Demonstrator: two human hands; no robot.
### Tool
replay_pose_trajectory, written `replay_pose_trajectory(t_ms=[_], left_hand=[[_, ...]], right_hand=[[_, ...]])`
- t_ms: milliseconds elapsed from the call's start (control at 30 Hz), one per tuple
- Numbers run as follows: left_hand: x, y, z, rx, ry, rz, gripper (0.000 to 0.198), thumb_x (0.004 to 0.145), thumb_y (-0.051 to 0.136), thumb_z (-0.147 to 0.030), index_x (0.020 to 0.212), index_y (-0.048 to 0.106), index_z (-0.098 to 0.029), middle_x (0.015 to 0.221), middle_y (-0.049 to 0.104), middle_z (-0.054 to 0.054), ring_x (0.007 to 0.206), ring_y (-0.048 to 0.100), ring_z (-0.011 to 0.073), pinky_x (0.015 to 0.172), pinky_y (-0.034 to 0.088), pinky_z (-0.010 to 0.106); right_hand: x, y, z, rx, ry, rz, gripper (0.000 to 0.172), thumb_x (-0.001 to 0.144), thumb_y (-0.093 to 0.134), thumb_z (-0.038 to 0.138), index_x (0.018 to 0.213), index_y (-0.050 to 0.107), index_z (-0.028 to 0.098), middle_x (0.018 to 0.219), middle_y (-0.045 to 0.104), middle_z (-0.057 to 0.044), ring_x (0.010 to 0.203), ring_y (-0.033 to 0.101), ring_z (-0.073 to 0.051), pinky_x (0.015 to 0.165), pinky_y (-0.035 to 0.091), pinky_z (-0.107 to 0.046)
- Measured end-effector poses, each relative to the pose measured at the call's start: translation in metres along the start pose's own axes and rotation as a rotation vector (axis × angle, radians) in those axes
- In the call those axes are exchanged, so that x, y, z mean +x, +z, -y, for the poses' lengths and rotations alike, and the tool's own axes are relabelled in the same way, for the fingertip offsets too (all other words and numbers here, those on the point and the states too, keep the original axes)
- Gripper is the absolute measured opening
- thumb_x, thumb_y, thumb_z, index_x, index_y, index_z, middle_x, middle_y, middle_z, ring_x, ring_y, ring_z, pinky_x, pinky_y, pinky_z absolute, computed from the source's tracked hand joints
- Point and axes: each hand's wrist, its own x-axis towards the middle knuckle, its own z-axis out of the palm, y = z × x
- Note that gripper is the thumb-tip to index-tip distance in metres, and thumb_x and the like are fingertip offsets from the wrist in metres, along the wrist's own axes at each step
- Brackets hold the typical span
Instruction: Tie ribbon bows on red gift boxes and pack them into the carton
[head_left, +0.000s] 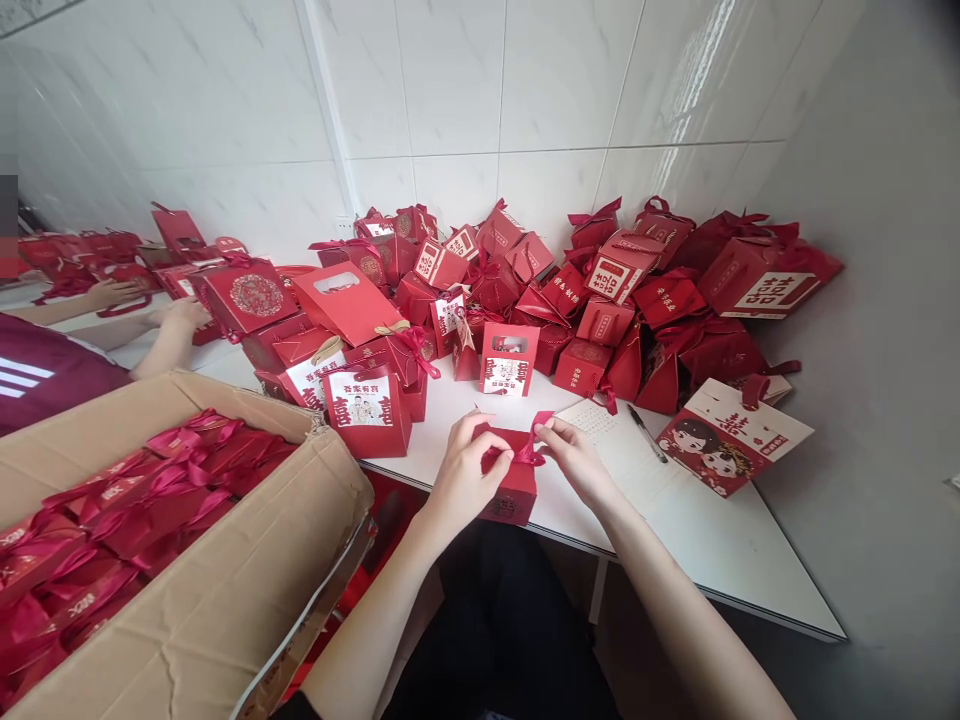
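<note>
A small red gift box (516,505) stands at the table's front edge, right before me. On its top lies a dark pink ribbon (529,456), looped into what looks like a bow. My left hand (474,462) pinches the ribbon from the left, thumb and forefinger together. From the right, my right hand (571,452) grips the ribbon's other side between thumb and fingers; one loop rises above those fingertips. Part of the box is hidden behind my left hand.
A cardboard carton (247,500) full of ribboned red boxes stands at the left. Many red gift boxes (585,367) are heaped along the wall. A pen (647,434), a written sheet (589,418) and a cartoon-printed box (724,440) lie right. A co-worker's hand (184,315) is at far left.
</note>
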Motion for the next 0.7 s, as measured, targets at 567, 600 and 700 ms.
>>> replay_pose_trajectory(t_ms=[567, 600, 700], left_hand=[[-0.002, 0.010, 0.004, -0.054, -0.095, -0.039, 0.008, 0.081, 0.053, -0.015, 0.079, 0.059, -0.020, 0.112, 0.051, 0.008, 0.113, 0.051, 0.0231, 0.089, 0.050, 0.038], [-0.002, 0.010, 0.004, -0.057, -0.095, -0.050, 0.007, 0.080, 0.054, -0.015, 0.078, 0.059, -0.020, 0.111, 0.051, 0.008, 0.112, 0.052, 0.0231, 0.088, 0.051, 0.038], [-0.003, 0.012, 0.004, -0.057, -0.106, -0.073, 0.007, 0.079, 0.055, -0.014, 0.076, 0.059, -0.019, 0.110, 0.051, 0.008, 0.113, 0.051, 0.0240, 0.087, 0.051, 0.038]], right_hand=[[0.051, 0.001, 0.009, -0.343, 0.146, 0.178, 0.020, 0.063, 0.064, 0.035, 0.059, 0.059, 0.016, 0.054, 0.053, 0.002, 0.046, 0.043, -0.009, 0.047, 0.034, -0.024], [0.055, 0.001, 0.011, -0.369, 0.125, 0.155, 0.020, 0.064, 0.064, 0.035, 0.059, 0.058, 0.016, 0.055, 0.054, 0.001, 0.048, 0.044, -0.010, 0.048, 0.034, -0.024], [0.063, 0.005, 0.022, -0.442, 0.012, 0.070, 0.020, 0.069, 0.060, 0.037, 0.062, 0.055, 0.019, 0.059, 0.054, 0.002, 0.057, 0.048, -0.012, 0.054, 0.035, -0.025]])
